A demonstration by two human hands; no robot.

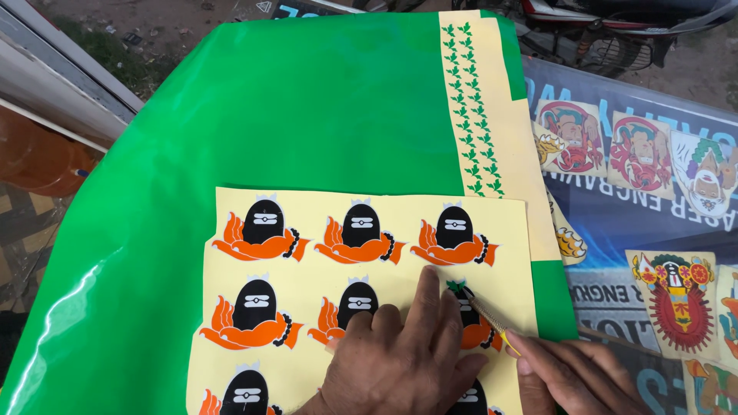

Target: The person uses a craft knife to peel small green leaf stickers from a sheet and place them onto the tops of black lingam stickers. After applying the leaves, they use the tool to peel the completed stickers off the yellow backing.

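Our left hand [403,357] presses flat on the yellow sticker sheet [323,261] over green vinyl [269,107], while our right hand's [576,376] grip pinches tweezers [486,317], steadily seating the green leaf [456,286] squarely atop the black sticker.

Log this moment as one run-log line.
left hand: pressing sticker sheet | right hand: holding tweezers | tip: green leaf on sticker

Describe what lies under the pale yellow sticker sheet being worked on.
A glossy green vinyl sheet shows around the yellow sticker sheet. Whatever lies beneath the green is covered.
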